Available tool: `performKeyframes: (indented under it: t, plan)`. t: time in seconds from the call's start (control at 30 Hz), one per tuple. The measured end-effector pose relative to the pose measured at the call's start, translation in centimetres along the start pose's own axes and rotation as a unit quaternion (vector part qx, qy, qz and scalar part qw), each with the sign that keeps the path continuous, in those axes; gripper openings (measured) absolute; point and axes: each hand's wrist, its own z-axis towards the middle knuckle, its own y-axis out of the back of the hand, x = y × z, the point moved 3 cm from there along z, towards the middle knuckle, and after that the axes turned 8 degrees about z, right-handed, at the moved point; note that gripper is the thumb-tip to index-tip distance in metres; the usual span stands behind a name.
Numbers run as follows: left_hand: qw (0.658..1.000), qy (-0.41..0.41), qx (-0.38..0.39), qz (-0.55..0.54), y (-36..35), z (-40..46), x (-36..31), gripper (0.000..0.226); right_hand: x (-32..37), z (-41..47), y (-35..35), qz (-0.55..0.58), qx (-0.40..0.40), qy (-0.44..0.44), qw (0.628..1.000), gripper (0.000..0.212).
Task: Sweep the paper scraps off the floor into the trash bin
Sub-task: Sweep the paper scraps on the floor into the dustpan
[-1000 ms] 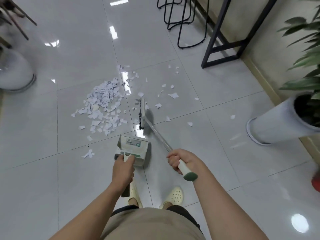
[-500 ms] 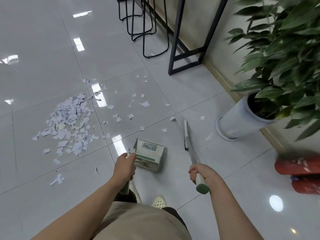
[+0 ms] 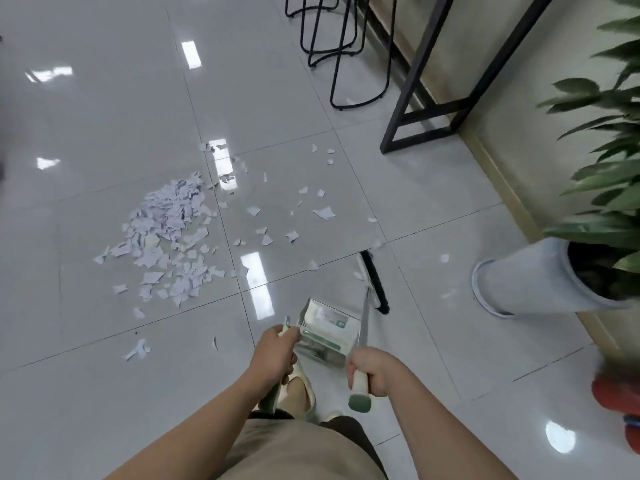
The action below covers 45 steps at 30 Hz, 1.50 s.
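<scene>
White torn paper scraps (image 3: 169, 233) lie heaped left of centre on the glossy grey tile floor (image 3: 104, 98), strays trailing right. Left hand (image 3: 277, 351) fingers wrap the pale green-and-white dustpan (image 3: 325, 336) handle; right hand (image 3: 372, 370) grips the black-bristled broom (image 3: 372, 282), near a white plant pot (image 3: 526, 282) at right.

A leafy plant (image 3: 602, 188) stood in a white pot (image 3: 526, 282) beside the wall. Black stool legs (image 3: 332, 50) and a black metal frame (image 3: 426, 109) stood farther along it. A blurred red object (image 3: 616, 396) lay near the pot.
</scene>
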Motion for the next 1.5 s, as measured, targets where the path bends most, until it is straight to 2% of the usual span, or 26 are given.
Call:
performKeyframes:
  t: [0.13, 0.23, 0.33, 0.4, 0.5, 0.6, 0.8, 0.9, 1.07, 1.2, 1.33, 1.4, 1.5]
  plan:
    - [0.999, 0.018, -0.011, -0.036, 3.0, 0.8, 0.6, 0.015, 4.1, 0.0, -5.9, -0.073, 0.056, -0.033, 0.995, 0.032]
    - [0.999, 0.011, -0.020, -0.047, 3.7, 1.0, 0.0, 0.012, 8.2, -0.2, -8.2, -0.076, 0.089, -0.031, 0.993, 0.032]
    - [0.999, 0.004, -0.027, -0.040, 3.7, 1.0, -1.1, 0.011, 12.6, -0.1, -8.3, 0.047, 0.158, -0.053, 0.985, 0.014]
    - [0.999, -0.002, -0.027, -0.030, 3.5, 1.1, -1.9, 0.009, 14.9, -0.3, -7.3, 0.112, 0.186, -0.062, 0.974, 0.021]
    - [0.999, -0.007, -0.044, -0.022, 2.4, 1.3, -2.9, 0.007, 15.8, -2.0, -4.9, 0.111, 0.211, -0.054, 0.970, 0.012]
    - [0.997, -0.009, -0.067, -0.038, 0.4, 1.9, -4.5, 0.008, 14.8, -3.7, -0.5, 0.113, 0.183, -0.037, 0.976, 0.012]
    - [0.995, -0.015, -0.087, -0.040, -5.6, 4.4, -9.6, 0.009, 14.8, -6.4, 12.1, 0.120, 0.049, 0.041, 0.991, 0.026]
    - [0.993, -0.030, -0.112, -0.013, -8.9, 5.4, -11.8, 0.009, 15.1, -6.3, 19.4, 0.135, -0.016, 0.071, 0.988, 0.020]
    - [0.986, -0.058, -0.148, 0.057, -13.3, 7.0, -14.8, 0.020, 16.5, -5.0, 29.6, 0.202, -0.069, 0.078, 0.974, 0.022]
    - [0.982, -0.069, -0.152, 0.083, -15.8, 7.9, -17.4, 0.022, 17.8, -3.5, 35.9, 0.223, -0.112, 0.044, 0.967, 0.019]
    - [0.981, -0.059, -0.168, 0.081, -16.1, 8.3, -18.5, 0.028, 19.7, -2.1, 36.9, 0.127, -0.116, 0.018, 0.985, 0.012]
    - [0.980, -0.052, -0.183, 0.066, -15.7, 8.2, -18.9, 0.029, 20.8, -1.7, 34.3, 0.088, -0.085, 0.006, 0.992, 0.013]
    - [0.976, -0.040, -0.210, 0.039, -14.3, 8.0, -19.0, 0.029, 22.3, -0.9, 28.4, 0.097, -0.034, -0.003, 0.995, 0.016]
